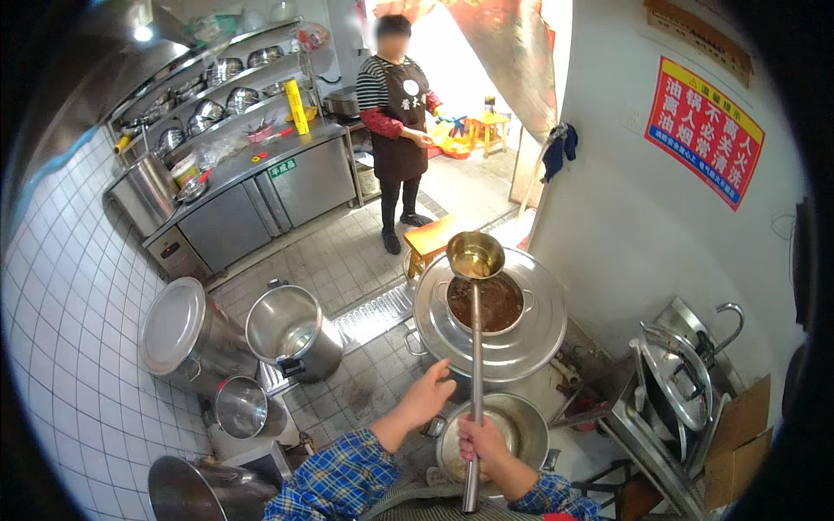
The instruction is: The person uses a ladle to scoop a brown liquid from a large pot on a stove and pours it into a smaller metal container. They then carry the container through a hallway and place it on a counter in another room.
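A long-handled metal ladle is gripped near the lower end of its handle by my right hand. Its bowl holds a clear yellowish liquid and hangs over the far rim of a small pot of dark reddish-brown liquid. That pot stands on the broad round metal lid of a large pot. My left hand is held out to the left of the handle, fingers apart, touching nothing. Below my hands is a steel pot with stained inner walls.
A person in an apron stands by the doorway, near an orange wooden stool. Tall steel pots stand at left on the tiled floor. A steel counter runs along the back, under shelves of bowls. At right is a sink with a faucet.
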`<state>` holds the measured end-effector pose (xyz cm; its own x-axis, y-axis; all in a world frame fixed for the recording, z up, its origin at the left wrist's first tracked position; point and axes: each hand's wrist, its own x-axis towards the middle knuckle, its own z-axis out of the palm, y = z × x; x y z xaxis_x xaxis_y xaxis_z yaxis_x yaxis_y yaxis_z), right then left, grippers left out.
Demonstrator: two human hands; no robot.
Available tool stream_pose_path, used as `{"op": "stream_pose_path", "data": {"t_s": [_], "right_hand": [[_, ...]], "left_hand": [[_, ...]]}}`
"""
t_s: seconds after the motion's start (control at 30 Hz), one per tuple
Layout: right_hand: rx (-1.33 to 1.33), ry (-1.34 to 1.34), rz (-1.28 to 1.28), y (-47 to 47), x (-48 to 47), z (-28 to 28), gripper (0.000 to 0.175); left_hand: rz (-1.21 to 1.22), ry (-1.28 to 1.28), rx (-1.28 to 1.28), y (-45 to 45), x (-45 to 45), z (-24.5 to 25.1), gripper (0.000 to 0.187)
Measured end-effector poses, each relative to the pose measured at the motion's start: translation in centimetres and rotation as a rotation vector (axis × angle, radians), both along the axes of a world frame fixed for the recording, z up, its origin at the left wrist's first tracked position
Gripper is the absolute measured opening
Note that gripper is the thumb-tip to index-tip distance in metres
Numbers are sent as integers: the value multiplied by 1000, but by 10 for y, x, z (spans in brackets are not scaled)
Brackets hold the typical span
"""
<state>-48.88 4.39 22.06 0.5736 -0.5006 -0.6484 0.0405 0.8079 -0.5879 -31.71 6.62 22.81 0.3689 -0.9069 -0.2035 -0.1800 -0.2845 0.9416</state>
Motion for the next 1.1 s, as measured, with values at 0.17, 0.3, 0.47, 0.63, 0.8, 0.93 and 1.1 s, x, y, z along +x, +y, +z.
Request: {"op": "stream_pose_path", "data": {"t_s": [0.17,0.3,0.47,0.63,0.8,0.93,1.1], "right_hand": [[-109,55,68,-29,-53,-3,13],[-154,169,105,-29,-80,3,13],[-226,378,161,-21,-89,8,13],[-142,227,160,-6,-100,4,16],[-130,274,166,0,-108,-7,16],[-153,254,170,-4,-109,-11,15],[-67,184,130,-5,-111,-15,13]], "left_hand": [[-115,-405,-470,8,15,98,37],[-260,-884,-865,37,-7,207,38],[-238,-1054,-1281,95,-51,279,38],[-153,-1152,-1353,131,-51,285,39],[-88,-1167,-1246,145,-35,271,39],[-100,-1083,-878,127,-12,247,39],[-540,-711,-265,96,23,206,53]]}}
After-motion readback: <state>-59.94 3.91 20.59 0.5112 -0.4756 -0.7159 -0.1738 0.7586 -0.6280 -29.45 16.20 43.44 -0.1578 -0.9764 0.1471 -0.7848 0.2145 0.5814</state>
